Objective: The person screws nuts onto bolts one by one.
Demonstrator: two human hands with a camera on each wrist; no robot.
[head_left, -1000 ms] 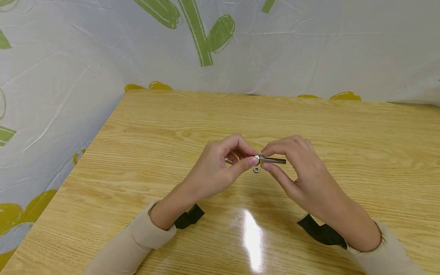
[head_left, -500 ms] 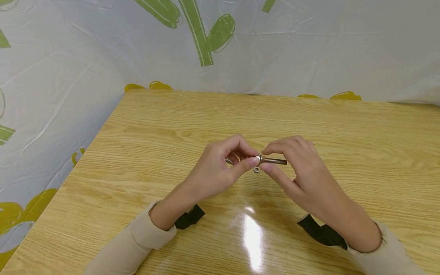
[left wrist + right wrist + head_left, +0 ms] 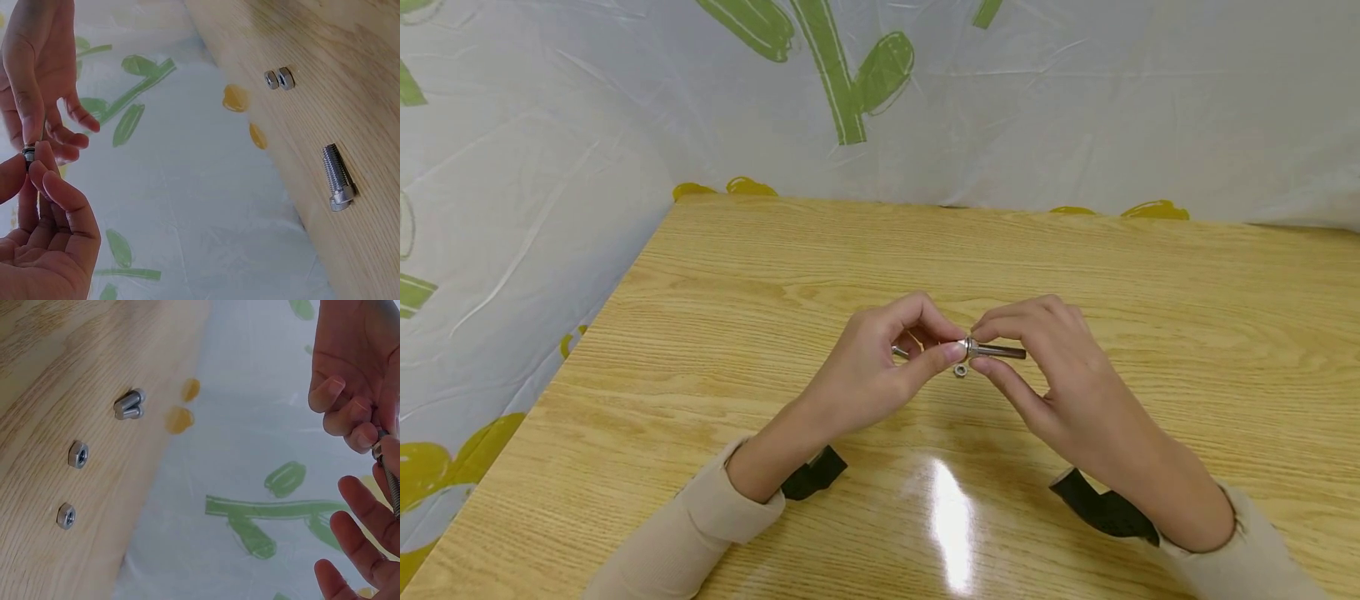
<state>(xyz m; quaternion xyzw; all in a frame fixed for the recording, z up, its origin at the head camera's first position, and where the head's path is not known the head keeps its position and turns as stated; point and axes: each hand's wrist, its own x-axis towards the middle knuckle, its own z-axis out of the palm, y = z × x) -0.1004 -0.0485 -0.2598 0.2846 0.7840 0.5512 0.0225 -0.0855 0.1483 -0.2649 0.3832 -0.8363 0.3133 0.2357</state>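
Note:
In the head view both hands meet over the middle of the table on a steel bolt point(image 3: 1003, 352), its dark shaft pointing right. My left hand point(image 3: 876, 358) pinches its left end between thumb and forefinger, which cover that end. Thumb and forefinger of my right hand point(image 3: 1067, 383) grip a nut point(image 3: 973, 348) on the bolt, right beside the left fingertips. Threads show along the bolt shaft point(image 3: 392, 484) in the right wrist view, where the other right fingers are spread. Just below the fingertips a loose nut point(image 3: 961, 371) shows.
On the wooden table point(image 3: 820, 250) lie two loose nuts, a nearer nut point(image 3: 78, 454) and another nut point(image 3: 66, 515), plus socket-head bolts point(image 3: 337, 181) side by side. A pale patterned sheet point(image 3: 1000, 108) hangs behind the table. Dark straps point(image 3: 1105, 508) circle the wrists.
The right thumb and forefinger shifted slightly at the nut and came back, while the left hand kept its pinch. The bolt has stayed nearly in place.

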